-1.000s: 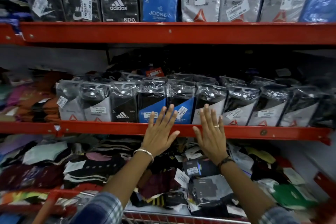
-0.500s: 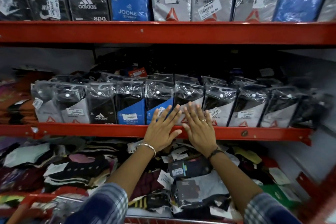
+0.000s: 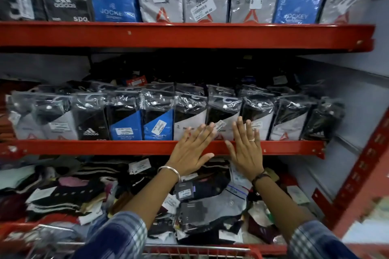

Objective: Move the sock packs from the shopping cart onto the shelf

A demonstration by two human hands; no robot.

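Left hand (image 3: 190,151): flat, fingers spread, pressing the pack fronts at the middle shelf's (image 3: 105,147) front edge.
Right hand (image 3: 246,151): same, flat and splayed, holding nothing.
Sock packs (image 3: 190,118): upright row along that front edge.
Handling: probably light, soft, slippery film; grasp both side edges.
Cart (image 3: 197,250): rim only, contents hidden.

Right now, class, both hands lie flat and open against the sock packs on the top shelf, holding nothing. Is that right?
One detail is wrong. The head view shows the left hand and right hand flat and open against sock packs on the middle shelf, not the top one.
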